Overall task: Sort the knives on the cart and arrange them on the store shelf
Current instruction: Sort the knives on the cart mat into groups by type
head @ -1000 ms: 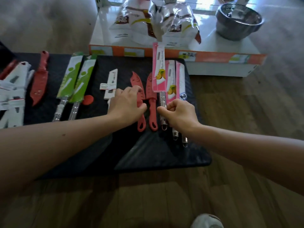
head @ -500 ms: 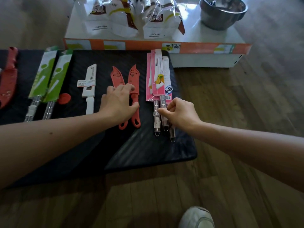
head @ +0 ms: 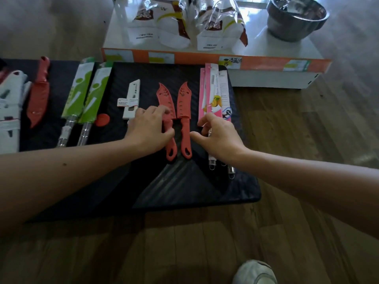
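Knives lie side by side on a dark ribbed mat [head: 184,181], put together by kind: two green-card knives with clear handles [head: 82,93], one white-sleeved knife [head: 132,97], two red plastic knives with loop handles [head: 184,103] and a bunch of pink-card knives with metal handles [head: 213,93]. So the sorting looks nearly done.

The white store shelf with the orange strip [head: 266,78] behind the mat shows no knives, so I think that part is all left to do.

The left hand [head: 149,128] rests on the left red knife [head: 166,97], fingers loosely bent on top, thumb against its handle. The right hand [head: 219,134] is spread and holds nothing, its fingertips near the pink cards.

The pink-card knives sit close to the mat's right edge. The near part of the mat is bare. Shiny bags [head: 170,23] and a metal bowl [head: 295,17] fill much of the shelf top.
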The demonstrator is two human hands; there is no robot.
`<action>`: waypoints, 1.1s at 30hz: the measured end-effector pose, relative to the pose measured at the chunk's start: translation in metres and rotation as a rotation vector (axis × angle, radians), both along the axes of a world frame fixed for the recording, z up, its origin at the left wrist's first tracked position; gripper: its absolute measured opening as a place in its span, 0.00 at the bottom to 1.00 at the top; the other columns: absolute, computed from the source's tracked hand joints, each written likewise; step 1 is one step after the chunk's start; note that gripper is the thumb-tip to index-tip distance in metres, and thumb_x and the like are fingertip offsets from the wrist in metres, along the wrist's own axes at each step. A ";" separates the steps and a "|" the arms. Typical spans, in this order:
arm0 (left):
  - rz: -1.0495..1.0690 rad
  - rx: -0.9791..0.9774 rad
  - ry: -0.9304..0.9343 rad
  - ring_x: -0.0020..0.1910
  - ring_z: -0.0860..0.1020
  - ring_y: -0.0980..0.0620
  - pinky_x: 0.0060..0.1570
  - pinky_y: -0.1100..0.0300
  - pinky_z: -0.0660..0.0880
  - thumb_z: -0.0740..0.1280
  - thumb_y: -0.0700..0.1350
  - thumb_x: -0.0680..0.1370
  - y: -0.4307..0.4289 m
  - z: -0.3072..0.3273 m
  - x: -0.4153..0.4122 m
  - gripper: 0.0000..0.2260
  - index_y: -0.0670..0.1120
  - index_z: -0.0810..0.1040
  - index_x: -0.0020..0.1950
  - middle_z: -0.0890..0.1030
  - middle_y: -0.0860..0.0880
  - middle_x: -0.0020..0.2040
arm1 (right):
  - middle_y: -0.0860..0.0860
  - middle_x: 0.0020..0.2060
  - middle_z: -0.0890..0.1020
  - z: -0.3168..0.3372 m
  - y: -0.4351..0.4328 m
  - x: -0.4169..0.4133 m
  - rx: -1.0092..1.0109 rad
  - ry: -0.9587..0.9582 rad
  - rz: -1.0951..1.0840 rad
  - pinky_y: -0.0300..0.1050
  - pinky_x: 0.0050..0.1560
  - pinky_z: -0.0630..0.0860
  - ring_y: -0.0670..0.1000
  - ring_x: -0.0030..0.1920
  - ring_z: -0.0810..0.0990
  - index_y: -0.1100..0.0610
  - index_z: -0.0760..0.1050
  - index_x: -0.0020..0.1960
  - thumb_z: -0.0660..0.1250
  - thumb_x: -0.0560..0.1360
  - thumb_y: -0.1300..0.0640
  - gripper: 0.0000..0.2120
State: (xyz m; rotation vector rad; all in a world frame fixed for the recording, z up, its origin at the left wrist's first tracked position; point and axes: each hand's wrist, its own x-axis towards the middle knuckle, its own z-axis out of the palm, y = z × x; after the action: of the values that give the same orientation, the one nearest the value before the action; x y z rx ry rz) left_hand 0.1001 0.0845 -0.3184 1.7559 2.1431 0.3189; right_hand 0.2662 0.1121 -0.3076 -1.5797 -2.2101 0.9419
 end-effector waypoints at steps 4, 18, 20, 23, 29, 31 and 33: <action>0.054 -0.010 0.062 0.63 0.67 0.40 0.61 0.48 0.66 0.65 0.50 0.74 -0.021 -0.003 -0.038 0.22 0.47 0.68 0.66 0.72 0.45 0.65 | 0.47 0.44 0.76 -0.001 -0.004 -0.025 0.020 -0.015 0.078 0.45 0.47 0.75 0.48 0.44 0.75 0.53 0.72 0.53 0.68 0.72 0.50 0.13; 0.292 0.030 0.045 0.59 0.73 0.38 0.61 0.46 0.69 0.63 0.55 0.70 -0.097 0.009 -0.171 0.25 0.44 0.72 0.63 0.77 0.41 0.60 | 0.50 0.45 0.77 -0.005 -0.032 -0.167 0.055 0.024 0.326 0.45 0.49 0.71 0.50 0.47 0.75 0.55 0.74 0.52 0.68 0.72 0.50 0.12; 0.336 0.028 0.067 0.61 0.71 0.38 0.63 0.47 0.67 0.66 0.52 0.72 -0.110 0.010 -0.191 0.23 0.43 0.71 0.64 0.76 0.40 0.61 | 0.50 0.44 0.78 -0.008 -0.040 -0.189 0.060 0.034 0.354 0.45 0.47 0.71 0.50 0.47 0.76 0.55 0.74 0.51 0.68 0.72 0.50 0.11; 0.410 0.012 0.062 0.63 0.69 0.38 0.65 0.46 0.66 0.67 0.48 0.73 -0.128 0.008 -0.213 0.23 0.43 0.69 0.66 0.73 0.41 0.65 | 0.48 0.42 0.77 -0.010 -0.050 -0.220 0.048 0.067 0.374 0.43 0.46 0.70 0.49 0.46 0.76 0.54 0.75 0.50 0.68 0.71 0.51 0.10; 0.503 0.012 0.045 0.63 0.68 0.39 0.63 0.45 0.67 0.65 0.51 0.74 -0.144 0.004 -0.248 0.22 0.46 0.68 0.66 0.72 0.43 0.65 | 0.48 0.42 0.75 -0.018 -0.065 -0.265 0.076 0.071 0.467 0.44 0.47 0.69 0.48 0.45 0.72 0.56 0.74 0.52 0.68 0.72 0.51 0.12; 0.535 0.008 0.013 0.62 0.69 0.39 0.62 0.45 0.68 0.65 0.52 0.74 -0.146 0.002 -0.257 0.23 0.46 0.69 0.66 0.73 0.43 0.64 | 0.47 0.42 0.75 -0.023 -0.068 -0.274 0.089 0.049 0.486 0.45 0.47 0.70 0.48 0.45 0.72 0.55 0.73 0.51 0.68 0.72 0.50 0.12; 0.538 0.005 -0.031 0.61 0.71 0.40 0.61 0.46 0.70 0.66 0.52 0.73 -0.147 0.000 -0.261 0.22 0.46 0.69 0.65 0.73 0.43 0.63 | 0.47 0.42 0.75 -0.024 -0.068 -0.277 0.110 0.033 0.483 0.46 0.47 0.71 0.48 0.46 0.73 0.54 0.73 0.52 0.67 0.72 0.50 0.11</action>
State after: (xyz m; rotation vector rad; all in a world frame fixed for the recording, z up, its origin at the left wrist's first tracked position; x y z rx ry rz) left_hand -0.1605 -0.0623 -0.3184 1.1360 2.5607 0.4777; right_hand -0.0108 0.0440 -0.3321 -0.9888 -2.6239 0.9317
